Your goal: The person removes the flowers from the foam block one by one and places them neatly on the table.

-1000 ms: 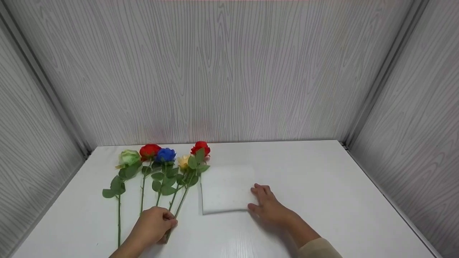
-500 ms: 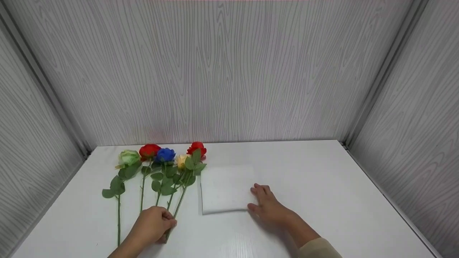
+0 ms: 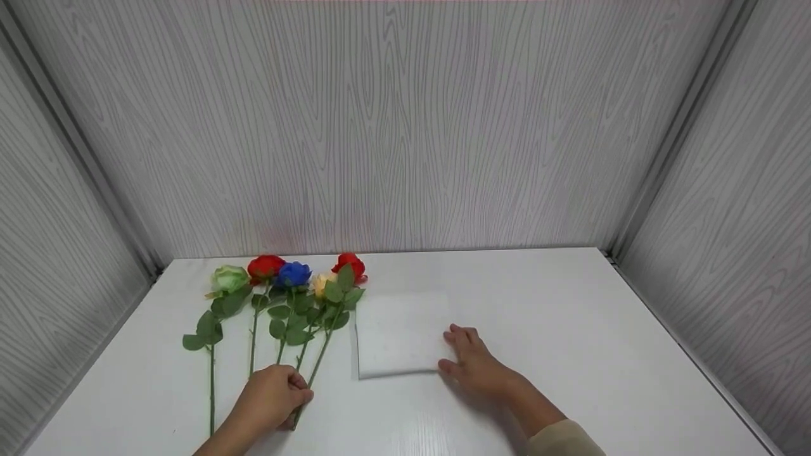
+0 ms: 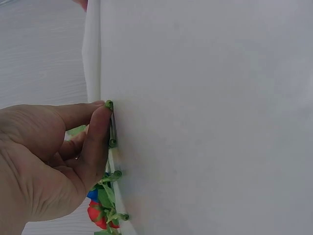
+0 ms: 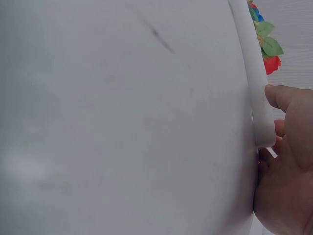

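Observation:
With thumb and finger my left hand (image 3: 269,396) pinches the stem of the rightmost red rose (image 3: 348,267), low down near its cut end (image 4: 109,104). This rose lies slanted, its leaves partly over a pale yellow rose (image 3: 322,286). Part of the yellow rose's stem is hidden by the left hand. Fingers spread, my right hand (image 3: 478,367) rests at the right edge of a flat white square (image 3: 402,342), perhaps folded paper or a pad. In the right wrist view the thumb (image 5: 279,95) touches the square's rounded edge (image 5: 259,98).
Left of the held rose lie a blue rose (image 3: 293,275), another red rose (image 3: 265,267) and a pale green rose (image 3: 229,278), blooms toward the back. All are on a white table (image 3: 570,329), enclosed by grey wood-grain panels (image 3: 393,126) behind and at both sides.
The bloom of the held red rose has swung slightly left, off the white square's corner toward the yellow rose. The left hand barely shifts; the right hand stays put.

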Demonstrator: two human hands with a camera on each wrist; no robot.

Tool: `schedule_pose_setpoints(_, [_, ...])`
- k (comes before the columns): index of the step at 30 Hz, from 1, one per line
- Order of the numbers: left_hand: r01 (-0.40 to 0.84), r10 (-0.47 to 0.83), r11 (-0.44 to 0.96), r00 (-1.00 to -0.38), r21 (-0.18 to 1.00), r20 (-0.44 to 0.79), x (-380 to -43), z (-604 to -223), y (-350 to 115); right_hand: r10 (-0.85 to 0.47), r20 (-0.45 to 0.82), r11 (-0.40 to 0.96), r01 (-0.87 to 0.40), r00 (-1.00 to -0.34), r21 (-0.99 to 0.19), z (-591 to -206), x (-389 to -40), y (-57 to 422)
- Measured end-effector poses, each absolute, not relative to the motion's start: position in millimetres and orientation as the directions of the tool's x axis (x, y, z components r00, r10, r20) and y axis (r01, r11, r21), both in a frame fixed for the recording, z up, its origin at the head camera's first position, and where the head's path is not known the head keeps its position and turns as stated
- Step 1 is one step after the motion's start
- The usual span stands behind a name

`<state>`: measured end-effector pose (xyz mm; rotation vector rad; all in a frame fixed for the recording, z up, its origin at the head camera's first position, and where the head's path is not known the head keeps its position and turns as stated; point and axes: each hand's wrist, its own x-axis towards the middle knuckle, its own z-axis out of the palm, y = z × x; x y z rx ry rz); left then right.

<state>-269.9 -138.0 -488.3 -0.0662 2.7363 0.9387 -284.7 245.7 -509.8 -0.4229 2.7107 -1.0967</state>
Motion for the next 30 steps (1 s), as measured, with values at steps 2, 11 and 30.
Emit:
schedule_pose_setpoints(2, [-0.118,0.039,0.793,-0.969,0.597,-0.243,-269.4,-487.7,-138.6,-0.331,-0.067,0.68,-0.189,-0.941,-0.708,-509.4,-284.8,245.6])
schedule_pose_setpoints(11, [-0.091,0.05,0.783,-0.977,0.615,-0.209,-266.6,-490.2,-141.9,-0.348,-0.072,0.654,-0.187,-0.935,-0.733,-507.7,-281.5,244.2])
schedule_pose_setpoints(30, [0.045,0.112,0.878,-0.987,0.477,-0.113,-263.4,-482.3,-132.5,-0.314,-0.074,0.709,-0.182,-0.947,-0.682,-506.3,-284.4,244.0])
